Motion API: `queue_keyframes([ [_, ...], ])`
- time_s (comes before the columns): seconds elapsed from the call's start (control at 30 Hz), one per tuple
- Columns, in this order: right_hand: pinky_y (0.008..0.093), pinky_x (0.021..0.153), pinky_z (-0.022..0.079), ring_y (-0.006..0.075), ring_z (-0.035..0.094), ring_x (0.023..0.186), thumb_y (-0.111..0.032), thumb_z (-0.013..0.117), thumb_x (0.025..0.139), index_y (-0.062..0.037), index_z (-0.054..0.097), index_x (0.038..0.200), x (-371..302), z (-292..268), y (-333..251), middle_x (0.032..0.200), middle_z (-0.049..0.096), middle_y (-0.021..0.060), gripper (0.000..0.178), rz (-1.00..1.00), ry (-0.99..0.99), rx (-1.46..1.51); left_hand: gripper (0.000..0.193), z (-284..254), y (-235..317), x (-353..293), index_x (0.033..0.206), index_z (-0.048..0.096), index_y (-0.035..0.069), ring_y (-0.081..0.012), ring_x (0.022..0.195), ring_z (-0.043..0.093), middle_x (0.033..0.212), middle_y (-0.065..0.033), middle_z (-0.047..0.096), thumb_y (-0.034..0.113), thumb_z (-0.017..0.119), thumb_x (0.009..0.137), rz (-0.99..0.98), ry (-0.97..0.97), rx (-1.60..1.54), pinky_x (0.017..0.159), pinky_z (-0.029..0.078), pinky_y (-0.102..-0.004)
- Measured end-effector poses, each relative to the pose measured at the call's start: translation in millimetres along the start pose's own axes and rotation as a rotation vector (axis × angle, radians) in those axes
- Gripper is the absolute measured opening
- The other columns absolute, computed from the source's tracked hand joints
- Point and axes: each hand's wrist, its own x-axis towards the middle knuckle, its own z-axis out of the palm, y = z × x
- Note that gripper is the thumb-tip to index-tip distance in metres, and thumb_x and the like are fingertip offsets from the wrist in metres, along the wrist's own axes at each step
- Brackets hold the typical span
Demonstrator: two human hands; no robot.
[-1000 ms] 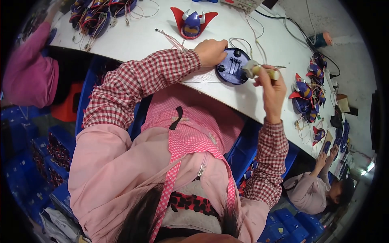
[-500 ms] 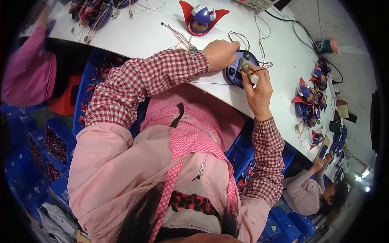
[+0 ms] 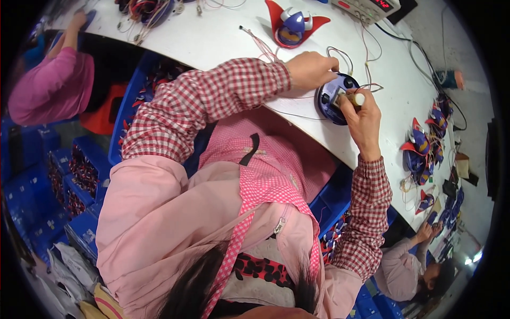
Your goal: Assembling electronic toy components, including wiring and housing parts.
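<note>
The round dark-blue base [image 3: 322, 100] lies near the front edge of the white tabletop [image 3: 212, 34], open interior facing up. The left hand [image 3: 311, 70] is positioned at the upper-left rim of the base, with fingers curled; whether its grip is closed on the rim cannot be told. The right hand [image 3: 365, 119] grasps a pale, round-ended block [image 3: 359, 99] between thumb and fingers, directly over the right part of the base interior. The fingers partly hide the contact area. A thin lead [image 3: 376, 85] loops just beyond the right hand.

A purple-helmeted figure head [image 3: 294, 24] with silver horns and red wings stands beyond the left hand. Loose wires [image 3: 258, 42] lie to its left. A bench power supply [image 3: 357, 7] with a red display sits at the far edge. Similar figure heads [image 3: 419, 142] are clustered along the right side of the tabletop.
</note>
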Motion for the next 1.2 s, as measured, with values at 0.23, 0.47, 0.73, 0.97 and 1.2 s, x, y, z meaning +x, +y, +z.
queue_keyframes([
  [0.23, 0.0261, 0.059, 0.043, 0.0151, 0.050, 0.065, -0.005, 0.066, 0.080, 0.0026, 0.056, 0.098, -63.9, -7.8, -19.8, 0.079, 0.053, 0.0083, 0.021, -0.152, 0.169, -0.036, 0.025, -79.0, -48.9, -57.3, 0.109, 0.060, 0.004, -0.0193, 0.072, 0.060, 0.085, -0.0091, 0.061, 0.019, 0.052, 0.091, -0.039, 0.121, -0.039, 0.063, 0.047, -0.0287],
  [0.47, 0.0309, 0.077, 0.048, 0.0206, 0.061, 0.090, -0.023, 0.066, 0.083, 0.0083, 0.053, 0.112, -94.9, 98.1, -14.2, 0.095, 0.061, 0.0167, 0.044, 0.409, -0.580, 0.319, 0.020, -56.7, -41.4, -59.0, 0.100, 0.067, 0.012, -0.0213, 0.092, 0.050, 0.090, -0.0042, 0.055, 0.023, 0.063, 0.083, 0.346, 0.013, 0.474, 0.085, 0.042, -0.0326],
  [0.73, 0.0252, 0.070, 0.047, 0.0144, 0.057, 0.079, -0.030, 0.063, 0.087, 0.0058, 0.050, 0.119, -67.5, 163.7, 0.1, 0.095, 0.060, 0.0087, 0.049, 0.648, -0.634, 1.098, 0.015, -57.1, -56.6, -41.7, 0.092, 0.066, 0.010, -0.0203, 0.091, 0.044, 0.093, -0.0017, 0.052, 0.022, 0.065, 0.082, 0.298, -0.231, 0.397, 0.083, 0.039, -0.0319],
  [0.97, 0.0224, 0.065, 0.047, 0.0100, 0.057, 0.074, -0.026, 0.057, 0.092, 0.0021, 0.057, 0.110, -78.7, 162.8, 9.7, 0.094, 0.063, 0.0082, 0.034, 0.616, -0.625, 1.150, 0.014, -55.7, -54.7, -31.9, 0.089, 0.065, 0.010, -0.0203, 0.089, 0.044, 0.094, -0.0024, 0.054, 0.022, 0.065, 0.082, 0.202, -0.296, 0.326, 0.083, 0.038, -0.0301],
  [1.2, 0.0180, 0.058, 0.044, 0.0064, 0.054, 0.067, -0.025, 0.056, 0.092, 0.0006, 0.060, 0.102, -81.7, 144.4, 3.0, 0.089, 0.064, 0.0047, 0.028, 0.640, -0.591, 1.119, 0.022, -71.4, -52.2, -60.1, 0.101, 0.062, 0.007, -0.0198, 0.094, 0.049, 0.096, -0.0068, 0.057, 0.019, 0.065, 0.083, 0.248, 0.065, 0.297, 0.084, 0.041, -0.0293],
])
